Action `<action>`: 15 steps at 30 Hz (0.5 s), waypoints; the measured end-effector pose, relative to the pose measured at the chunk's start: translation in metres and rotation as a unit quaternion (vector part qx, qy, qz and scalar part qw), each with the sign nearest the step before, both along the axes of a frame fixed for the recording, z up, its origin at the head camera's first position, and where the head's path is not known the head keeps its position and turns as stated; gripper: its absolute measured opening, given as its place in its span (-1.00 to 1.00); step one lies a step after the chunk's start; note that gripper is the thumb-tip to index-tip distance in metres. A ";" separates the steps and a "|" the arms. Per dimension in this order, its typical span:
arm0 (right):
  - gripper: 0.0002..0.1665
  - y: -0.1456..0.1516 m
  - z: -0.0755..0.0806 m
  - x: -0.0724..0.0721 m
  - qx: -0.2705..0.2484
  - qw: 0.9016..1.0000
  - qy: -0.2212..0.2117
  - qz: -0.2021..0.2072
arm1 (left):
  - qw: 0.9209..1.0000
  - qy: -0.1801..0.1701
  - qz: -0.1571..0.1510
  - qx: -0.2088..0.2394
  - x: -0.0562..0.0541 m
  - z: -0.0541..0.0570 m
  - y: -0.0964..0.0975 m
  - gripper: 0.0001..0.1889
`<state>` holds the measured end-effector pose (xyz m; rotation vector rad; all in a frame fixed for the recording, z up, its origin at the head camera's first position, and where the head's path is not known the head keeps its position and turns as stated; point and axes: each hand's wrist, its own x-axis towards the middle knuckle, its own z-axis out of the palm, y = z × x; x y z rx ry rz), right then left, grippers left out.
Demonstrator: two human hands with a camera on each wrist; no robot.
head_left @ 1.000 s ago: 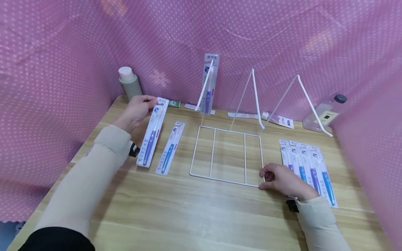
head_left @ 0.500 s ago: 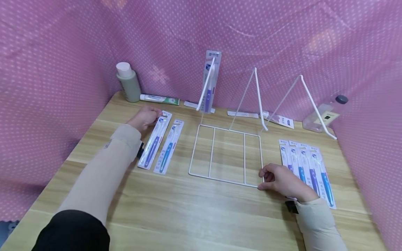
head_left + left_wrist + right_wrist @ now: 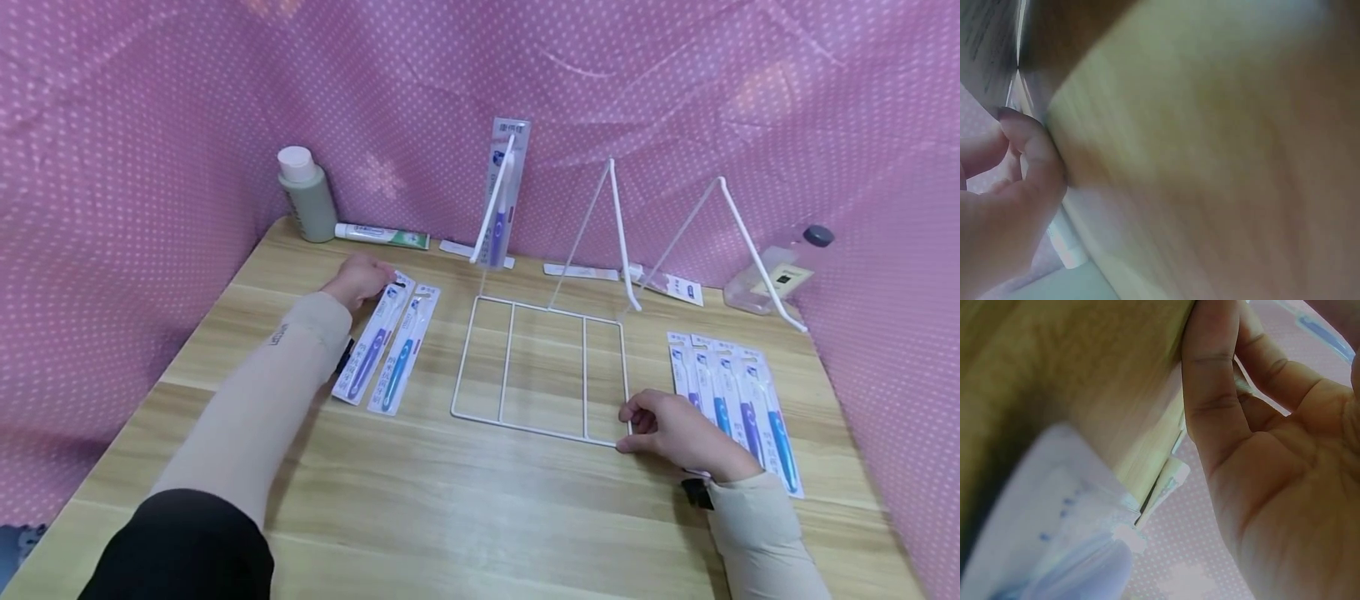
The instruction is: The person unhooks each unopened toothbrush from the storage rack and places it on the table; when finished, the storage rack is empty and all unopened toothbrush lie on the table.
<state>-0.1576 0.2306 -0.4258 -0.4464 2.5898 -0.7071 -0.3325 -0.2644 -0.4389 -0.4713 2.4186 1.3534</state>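
In the head view my left hand [image 3: 362, 280] pinches the top end of a packaged toothbrush [image 3: 371, 342] with a purple handle. The left wrist view shows thumb and finger meeting at the edge of that package [image 3: 985, 56]. Just right of it lies a packaged toothbrush with a blue handle [image 3: 403, 354]. My right hand [image 3: 678, 432] holds the right front corner of a white wire display rack [image 3: 540, 429]; in the right wrist view the wire itself is out of sight. One packaged toothbrush [image 3: 504, 204] with a purple handle hangs from the rack's left hook.
Several packaged toothbrushes [image 3: 738, 408] lie in a row to the right. Along the back are a green bottle [image 3: 309, 200], a toothpaste tube [image 3: 382, 236], another tube [image 3: 671, 287] and a clear bottle [image 3: 776, 275]. Two more hooks rise from the rack. Pink dotted cloth [image 3: 187, 150] surrounds the table.
My left hand has lowered the purple-handled packaged toothbrush toward the table and shifted slightly right, beside the blue-handled one. The toothpaste tube has come into full view. My right hand stays put.
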 end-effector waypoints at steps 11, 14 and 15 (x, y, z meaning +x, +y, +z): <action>-0.59 -0.004 -0.005 0.005 0.004 1.000 0.013 -0.003 | 1.000 0.015 0.014 0.015 0.000 -0.004 0.001 -0.93; -0.59 -0.004 -0.005 0.006 0.003 1.000 0.018 -0.002 | 1.000 0.012 0.010 0.008 0.000 -0.003 0.000 -0.94; -0.59 -0.004 -0.006 0.006 0.002 1.000 0.021 -0.001 | 1.000 0.010 0.010 0.010 0.000 -0.003 -0.001 -0.93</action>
